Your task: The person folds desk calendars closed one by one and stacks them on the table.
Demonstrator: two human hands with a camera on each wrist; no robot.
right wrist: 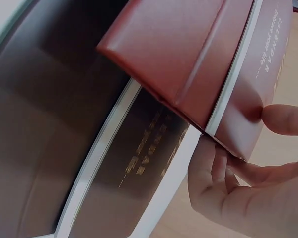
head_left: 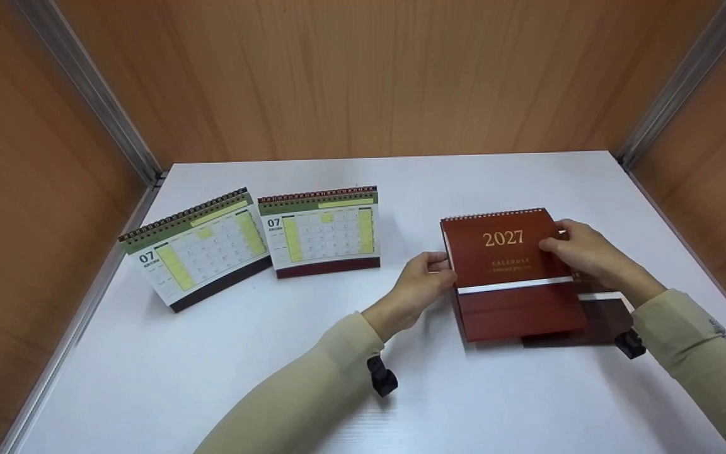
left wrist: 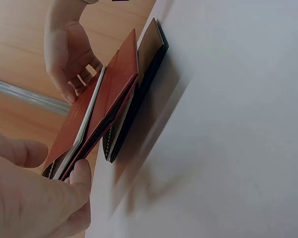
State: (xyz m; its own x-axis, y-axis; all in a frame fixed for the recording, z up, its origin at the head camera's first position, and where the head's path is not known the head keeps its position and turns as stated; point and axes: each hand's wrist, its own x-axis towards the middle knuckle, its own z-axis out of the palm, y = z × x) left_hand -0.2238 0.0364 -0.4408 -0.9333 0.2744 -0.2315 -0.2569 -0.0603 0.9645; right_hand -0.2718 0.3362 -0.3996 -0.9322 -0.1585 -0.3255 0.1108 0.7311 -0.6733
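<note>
Both hands hold a red 2027 desk calendar (head_left: 508,252) by its two sides, its cover facing up. My left hand (head_left: 418,287) grips the left edge, thumb on the near side in the head view. At the right edge, my right hand (head_left: 596,252) pinches the calendar, its thumb pressing the cover and its fingers beneath, as the right wrist view shows. Under the red calendar lies a dark brown calendar (head_left: 609,318), partly covered by it; the left wrist view shows the red one tilted over it. A pale band (right wrist: 236,69) crosses the red cover.
Two desk calendars stand to the left, both showing month 07: one with a black base (head_left: 202,252), angled, and one with a dark red base (head_left: 322,233) beside it. The white table (head_left: 212,378) is enclosed by wood-grain panels (head_left: 369,75) at the back and sides.
</note>
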